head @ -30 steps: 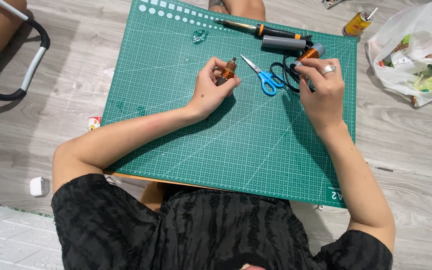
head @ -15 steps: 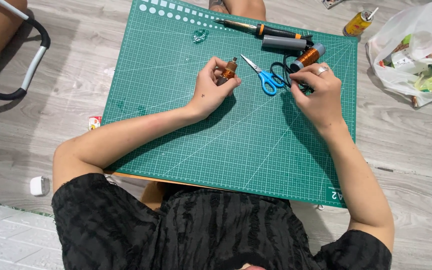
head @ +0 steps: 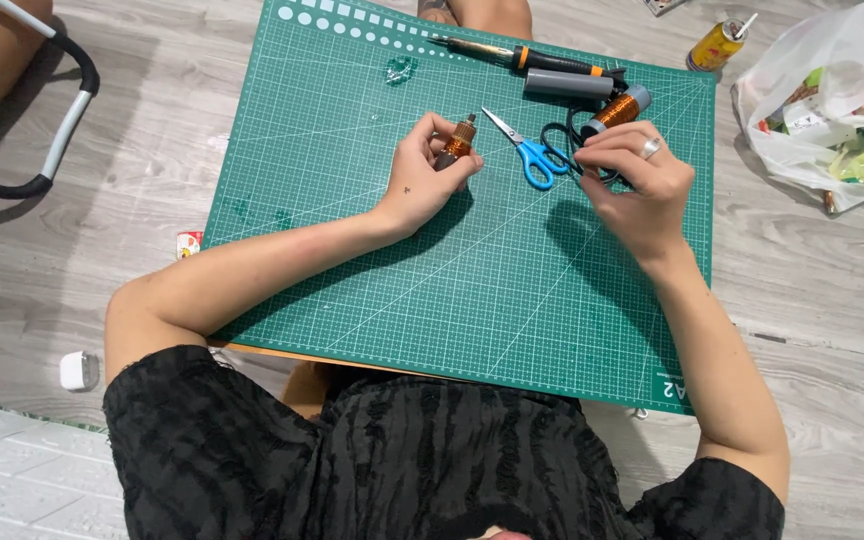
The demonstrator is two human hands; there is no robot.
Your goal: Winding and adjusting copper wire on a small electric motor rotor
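My left hand (head: 422,180) holds a small bobbin wound with copper wire (head: 457,140) upright on the green cutting mat (head: 372,290), thumb and fingers around it. My right hand (head: 637,180), with a ring on one finger, has its fingertips pinched together just below a larger copper wire spool (head: 617,110) with grey ends. The pinch looks closed on fine wire from that spool, though the strand is too thin to see clearly. Blue-handled scissors (head: 527,155) lie between the two hands, and a black loop (head: 557,140) sits by the right fingertips.
At the mat's far edge lie a long tool with an orange and black handle (head: 542,60) and a grey cylinder (head: 567,85). A small yellow can (head: 717,42) and a white plastic bag (head: 832,100) rest on the wooden floor at right. A chair frame (head: 42,140) stands at left.
My right hand has drawn back from over the spool toward me, its fingers now pinched. The left hand and bobbin have stayed put.
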